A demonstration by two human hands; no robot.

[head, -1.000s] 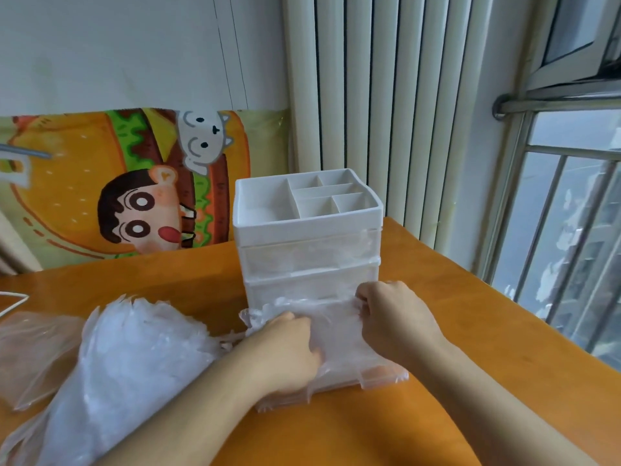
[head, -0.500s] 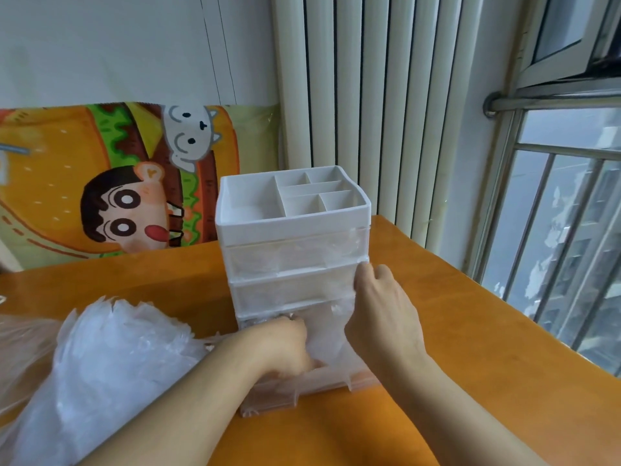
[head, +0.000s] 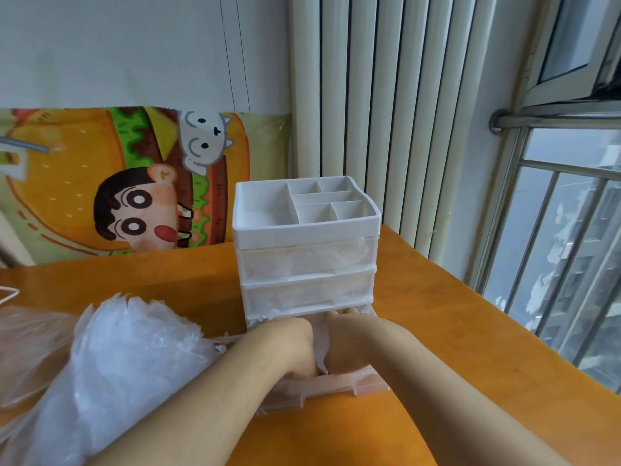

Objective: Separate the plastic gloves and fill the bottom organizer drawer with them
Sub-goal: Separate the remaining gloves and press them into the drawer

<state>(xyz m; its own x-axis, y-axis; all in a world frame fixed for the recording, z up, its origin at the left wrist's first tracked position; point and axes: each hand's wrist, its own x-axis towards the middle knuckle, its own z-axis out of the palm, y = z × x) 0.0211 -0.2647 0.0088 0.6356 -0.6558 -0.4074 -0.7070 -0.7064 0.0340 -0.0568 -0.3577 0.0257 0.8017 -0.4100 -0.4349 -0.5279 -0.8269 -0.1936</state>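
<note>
Both hands, left hand (head: 290,344) and right hand (head: 353,341), press plastic gloves (head: 318,344) down into the pulled-out bottom drawer (head: 322,391) of the white organizer (head: 305,250). Their fingers are hidden, so I cannot tell whether they pinch. A glove pile (head: 111,364) lies at the table's (head: 453,331) left edge.

Two bare forearms enter from the bottom edge, with no sleeves, watch, bracelet or rings showing. The left hand (head: 285,348) and right hand (head: 349,344) are ungloved; most of the fingers are hidden.

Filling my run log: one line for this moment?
phase: stuffing | left hand, right hand: inside open bottom drawer, pressing gloves | glove pile: left on table
</note>
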